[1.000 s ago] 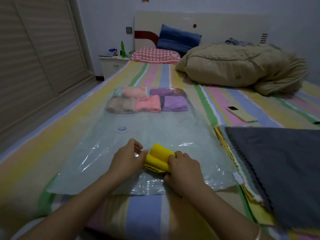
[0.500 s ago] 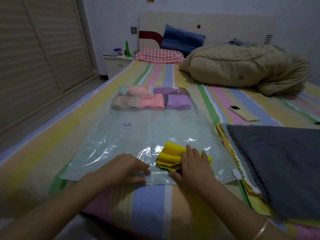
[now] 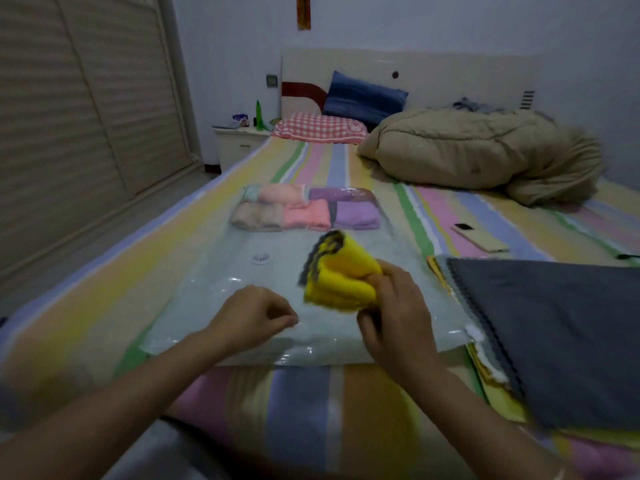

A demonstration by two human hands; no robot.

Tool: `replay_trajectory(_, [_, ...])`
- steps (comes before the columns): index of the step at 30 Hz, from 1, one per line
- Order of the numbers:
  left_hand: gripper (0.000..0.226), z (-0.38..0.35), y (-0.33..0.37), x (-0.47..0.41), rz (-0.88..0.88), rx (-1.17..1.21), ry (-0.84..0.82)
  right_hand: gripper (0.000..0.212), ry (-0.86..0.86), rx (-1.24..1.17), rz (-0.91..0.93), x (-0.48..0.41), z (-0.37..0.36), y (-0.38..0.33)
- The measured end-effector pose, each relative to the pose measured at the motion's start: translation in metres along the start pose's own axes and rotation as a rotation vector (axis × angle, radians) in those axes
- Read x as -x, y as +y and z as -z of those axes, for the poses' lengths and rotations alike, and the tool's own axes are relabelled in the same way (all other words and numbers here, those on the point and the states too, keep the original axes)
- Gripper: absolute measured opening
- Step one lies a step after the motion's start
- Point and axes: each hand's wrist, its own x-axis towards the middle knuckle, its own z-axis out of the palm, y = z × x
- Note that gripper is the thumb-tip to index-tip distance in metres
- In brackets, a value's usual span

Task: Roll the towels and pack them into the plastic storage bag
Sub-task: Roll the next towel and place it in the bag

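Right hand (image 3: 398, 306) grips a rolled yellow towel (image 3: 341, 277), fingers and thumb wrapped round its near end; the roll is raised clear of the plastic storage bag (image 3: 207, 289) and tilts up and away, showing a grey edge at its far end. Left hand (image 3: 256, 317) sits low over the near part of the bag, fingers curled and tips drawn toward the thumb (whether it pinches the film cannot be made out). The bag lies flat along the striped bed (image 3: 298, 403), its round valve (image 3: 260, 258) facing up. At its far end, packed rolled towels (image 3: 306, 211) lie in two rows: beige, pink and purple in front, with pale pink and purple behind. To the right of the bag, touching its corner, is a flat stack of towels (image 3: 554, 323), a dark grey one on top. A phone (image 3: 479, 237) lies on the sheet beyond the stack, and a bundled beige quilt (image 3: 478, 150) occupies the far right of the bed.
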Motion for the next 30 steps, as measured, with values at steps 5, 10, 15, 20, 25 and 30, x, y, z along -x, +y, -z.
replay_trajectory(5, [0.011, 0.024, 0.018, -0.011, 0.057, 0.264, 0.017, 0.019, -0.305, 0.292, 0.347, 0.033, -0.008, 0.008])
replay_trajectory(10, [0.013, 0.041, 0.039, -0.018, -0.004, 0.186, 0.138, 0.024, -0.600, 0.401, 0.035, 0.035, -0.017, 0.018])
replay_trajectory(15, [0.015, 0.065, 0.059, -0.029, -0.035, 0.259, 0.089, 0.020, -0.421, 0.392, -0.175, -0.023, -0.033, 0.012])
replay_trajectory(20, [0.019, 0.096, 0.063, -0.049, 0.018, 0.542, -0.159, 0.046, -0.326, 0.227, -0.457, -0.081, -0.104, 0.049])
replay_trajectory(25, [0.021, 0.100, 0.026, -0.120, 0.237, 0.745, -0.036, 0.026, -0.161, 0.232, -0.545, -0.136, -0.166, 0.097])
replay_trajectory(30, [0.022, 0.056, -0.060, -0.251, 0.511, 0.413, 0.360, 0.026, -0.233, 0.517, -0.260, -0.168, -0.232, 0.156])
